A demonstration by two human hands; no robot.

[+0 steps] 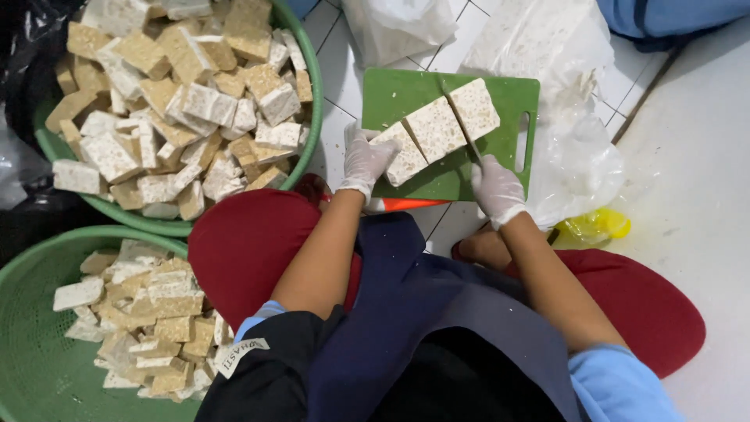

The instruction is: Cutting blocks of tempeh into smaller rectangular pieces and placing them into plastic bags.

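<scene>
A green cutting board lies on the white tiled floor in front of my knees. On it rests a long pale tempeh block, cut into three pieces. My left hand, in a thin white glove, presses on the near-left piece of the block. My right hand, also gloved, grips a knife whose blade runs through the cut between the middle and far-right pieces.
Two green baskets hold several tempeh chunks: a heaped one at upper left and a part-filled one at lower left. Clear plastic bags lie right of the board, a yellow object beside them. An orange item peeks from under the board.
</scene>
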